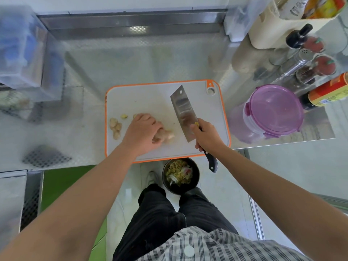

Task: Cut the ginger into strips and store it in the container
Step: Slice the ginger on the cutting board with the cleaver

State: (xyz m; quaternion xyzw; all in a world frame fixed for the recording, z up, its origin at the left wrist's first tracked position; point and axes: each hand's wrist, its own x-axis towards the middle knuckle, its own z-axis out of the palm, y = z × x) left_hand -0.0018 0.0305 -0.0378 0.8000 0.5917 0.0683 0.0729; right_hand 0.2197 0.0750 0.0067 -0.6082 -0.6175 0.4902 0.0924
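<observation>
Steel covers the counter (pixel 141 59) seen from the head camera, and on it, close to the near edge, lies a white cutting board (pixel 146 98) with an orange rim, set squarely in front of the person so both arms reach it easily. The ginger (pixel 168 137) sits near the middle of the board, a knobbly pale piece. The left hand (pixel 143 132) lies over it with the fingers curled down around its left part, probably to pin the root so it cannot roll under the blade. Only its right end shows past the knuckles. The right hand (pixel 207 136) grips the knife (pixel 183 112), a broad cleaver, high on the handle right behind the blade, a choked-up hold that likely gives better control for thin cuts. The blade is just right of the ginger, its flat face turned up toward the camera. I cannot tell whether its edge touches the board. A few round slices (pixel 115 127) lie heaped at the board's left side, pushed clear of the cutting spot. The container (pixel 275 110) stands on the counter right of the board, within reach, its purple lid on. Below the counter edge a dark bowl (pixel 180 176) holds scraps.
</observation>
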